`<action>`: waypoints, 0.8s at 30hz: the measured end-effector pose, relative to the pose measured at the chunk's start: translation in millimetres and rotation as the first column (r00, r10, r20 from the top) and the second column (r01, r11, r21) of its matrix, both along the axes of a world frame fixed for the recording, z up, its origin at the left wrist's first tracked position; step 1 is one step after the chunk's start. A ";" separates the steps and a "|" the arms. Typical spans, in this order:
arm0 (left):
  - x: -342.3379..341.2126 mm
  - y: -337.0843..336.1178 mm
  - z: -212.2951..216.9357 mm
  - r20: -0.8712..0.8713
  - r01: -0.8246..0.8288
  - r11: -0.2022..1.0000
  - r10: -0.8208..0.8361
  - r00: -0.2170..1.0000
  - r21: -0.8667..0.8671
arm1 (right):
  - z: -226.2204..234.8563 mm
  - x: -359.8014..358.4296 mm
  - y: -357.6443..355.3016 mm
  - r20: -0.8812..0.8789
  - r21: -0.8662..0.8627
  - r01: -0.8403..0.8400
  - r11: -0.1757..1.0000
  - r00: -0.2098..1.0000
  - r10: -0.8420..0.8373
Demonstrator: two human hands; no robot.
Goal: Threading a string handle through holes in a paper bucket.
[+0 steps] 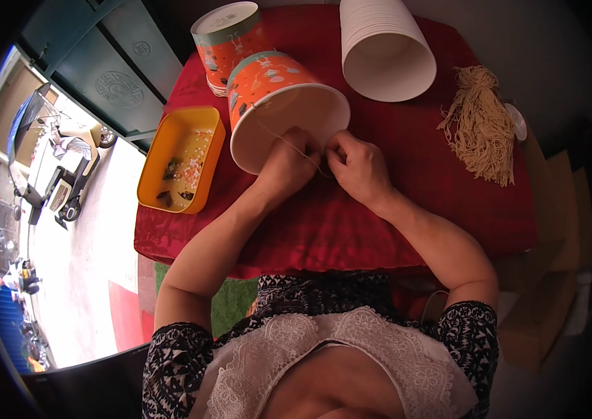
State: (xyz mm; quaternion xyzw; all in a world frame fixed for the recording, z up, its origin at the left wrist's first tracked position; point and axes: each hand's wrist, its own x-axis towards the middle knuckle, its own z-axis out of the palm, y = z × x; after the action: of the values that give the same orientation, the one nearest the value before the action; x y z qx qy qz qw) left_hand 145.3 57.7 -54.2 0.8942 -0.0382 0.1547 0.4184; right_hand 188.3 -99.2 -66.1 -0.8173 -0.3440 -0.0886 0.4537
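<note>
An orange patterned paper bucket [268, 80] lies on its side on the red cloth-covered table [408, 209], its white open mouth toward me. My left hand [287, 162] rests at the bucket's lower rim, fingers pinched on a thin beige string [278, 136] that runs across the opening. My right hand [357, 166] is just to its right, fingers closed on the same string near the rim. The two hands almost touch.
A stack of orange patterned buckets [226, 38] stands at the back. A stack of plain white buckets [383, 49] lies on its side. A bundle of beige strings [481, 126] lies at right. An orange tray [181, 157] with small bits sits at left.
</note>
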 end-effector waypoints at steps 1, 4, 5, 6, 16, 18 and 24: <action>-0.7 -0.5 0.7 -0.001 0.002 1.000 -0.002 1.000 -0.001 | -1.6 0.2 0.6 0.025 0.021 0.006 1.000 1.000 -0.006; -0.7 0.3 0.3 0.001 0.017 1.000 -0.017 1.000 0.011 | -2.7 0.4 1.4 0.055 0.027 0.019 0.999 0.998 -0.020; -0.5 1.2 -0.5 0.001 0.015 1.000 -0.015 1.000 0.011 | -2.8 0.3 1.6 0.060 0.013 0.028 1.000 0.998 -0.029; -0.1 2.2 -1.7 -0.031 0.021 1.000 -0.021 0.999 0.010 | -2.8 0.2 2.1 0.060 0.013 0.026 1.000 0.998 -0.027; -3.2 0.6 7.3 -0.090 0.019 1.000 -0.017 0.996 0.016 | -5.5 0.9 2.1 0.197 -0.024 0.007 1.000 0.980 -0.002; -2.5 2.6 2.0 -0.078 0.007 1.000 -0.007 0.997 0.007 | -5.6 0.5 1.9 0.208 -0.044 0.005 0.999 0.978 0.004; -0.2 7.0 0.6 -0.087 -0.018 0.988 0.005 0.996 -0.155 | -5.6 -0.7 2.0 0.276 -0.083 -0.014 0.996 0.960 0.037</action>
State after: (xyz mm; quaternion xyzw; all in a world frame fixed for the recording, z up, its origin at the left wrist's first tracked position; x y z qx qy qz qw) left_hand 145.1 64.7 -53.6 0.8648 -0.0027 0.1207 0.4873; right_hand 187.6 -97.2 -71.7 -0.8099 -0.4180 -0.1824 0.3688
